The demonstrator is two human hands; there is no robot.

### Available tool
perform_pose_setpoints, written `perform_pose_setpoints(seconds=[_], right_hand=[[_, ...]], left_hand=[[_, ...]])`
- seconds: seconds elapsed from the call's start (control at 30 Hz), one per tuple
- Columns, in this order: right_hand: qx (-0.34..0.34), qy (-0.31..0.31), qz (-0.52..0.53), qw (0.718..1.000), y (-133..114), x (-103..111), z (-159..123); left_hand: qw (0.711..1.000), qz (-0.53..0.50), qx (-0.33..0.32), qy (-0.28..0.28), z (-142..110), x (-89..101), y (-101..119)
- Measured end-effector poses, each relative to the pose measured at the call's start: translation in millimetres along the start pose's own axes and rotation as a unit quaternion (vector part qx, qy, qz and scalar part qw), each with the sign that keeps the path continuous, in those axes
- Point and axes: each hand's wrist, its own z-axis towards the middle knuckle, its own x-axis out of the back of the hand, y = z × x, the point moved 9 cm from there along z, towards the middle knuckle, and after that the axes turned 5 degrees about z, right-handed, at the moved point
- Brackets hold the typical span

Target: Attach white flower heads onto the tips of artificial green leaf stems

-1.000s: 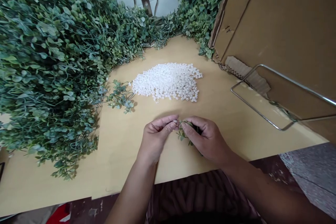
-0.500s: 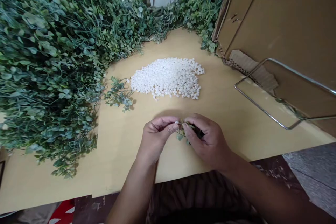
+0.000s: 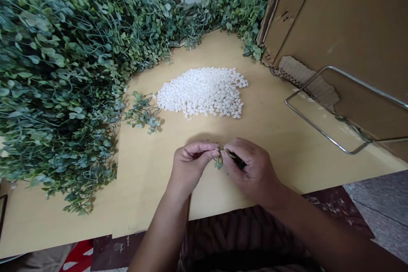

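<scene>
My right hand (image 3: 251, 168) pinches a small artificial leafy sprig (image 3: 219, 164), its green leaves poking out below and between the fingertips. Thumb and forefinger of my left hand (image 3: 193, 161) are pressed together against the sprig's tip, with a tiny white piece mostly hidden between them. Both hands meet just above the table, fingertips nearly touching. Beyond them lies a heap of small white bead-like pieces (image 3: 204, 91). A loose leafy sprig (image 3: 142, 112) rests left of the heap.
A large mound of artificial greenery (image 3: 63, 72) covers the left side, with more greenery (image 3: 244, 4) at the back. A cardboard box (image 3: 347, 21) stands at the right, and a bent metal wire frame (image 3: 318, 129) juts over the tan tabletop (image 3: 153, 178).
My left fingertips have closed in slightly toward the right ones, and the white piece between them is now more hidden. The view has shifted a little.
</scene>
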Motion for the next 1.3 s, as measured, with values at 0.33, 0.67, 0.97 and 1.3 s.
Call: perform_pose_setpoints(seconds=[0.33, 0.67, 0.97, 1.3], right_hand=[[-0.064, -0.042, 0.057, 0.995, 11, -7, -2], [-0.11, -0.074, 0.105, 0.986, 18, -14, -4], [-0.214, -0.061, 0.18, 0.958, 32, -14, -4], [-0.161, -0.075, 0.178, 0.968, 23, -15, -1]], left_hand=[[0.998, 0.05, 0.003, -0.023, 1, -0.8, -5], [0.999, 0.029, 0.017, -0.035, 2, -1.9, -5], [0.997, 0.063, -0.046, 0.0, -9, 9.4, 11], [0.998, 0.054, -0.034, 0.017, -14, 3.1, 9]])
